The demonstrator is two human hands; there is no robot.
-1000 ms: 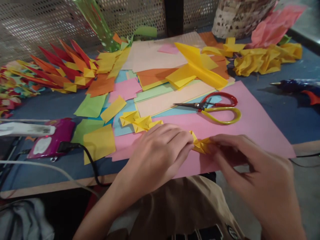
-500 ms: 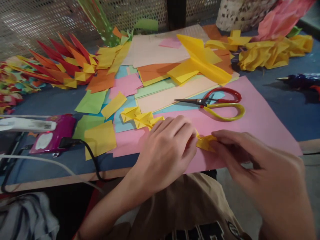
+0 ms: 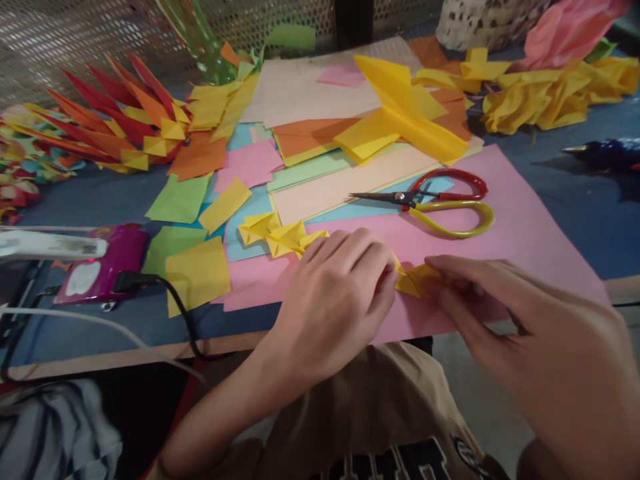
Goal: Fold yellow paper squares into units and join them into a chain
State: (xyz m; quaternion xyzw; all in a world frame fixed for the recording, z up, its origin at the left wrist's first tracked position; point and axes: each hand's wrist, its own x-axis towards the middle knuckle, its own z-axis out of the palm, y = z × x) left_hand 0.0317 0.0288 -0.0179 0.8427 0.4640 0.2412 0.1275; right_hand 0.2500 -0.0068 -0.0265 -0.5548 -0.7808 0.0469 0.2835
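Note:
A strip of folded yellow paper (image 3: 287, 239) runs from the left, under my left hand, to my right hand, over a pink sheet (image 3: 530, 227). My left hand (image 3: 343, 293) is closed over its middle, knuckles up, and hides that part. Between thumb and forefinger, my right hand (image 3: 515, 313) pinches the strip's right end, where a short folded piece shows between the two hands. Just beyond my hands lie scissors (image 3: 403, 199) with one red and one yellow handle, blades pointing left.
Loose coloured papers (image 3: 197, 273) cover the table's left and middle. A purple power bank (image 3: 107, 267) with cables sits at the left. Red and orange folded paper spikes (image 3: 130, 120) stand behind it. Yellow crumpled paper (image 3: 555, 97) and a dark blue pen-like object (image 3: 605, 153) are at the right.
My right hand has shifted slightly right with the strip's end still pinched. My left hand stays in place on the strip. The whole view has tilted a little.

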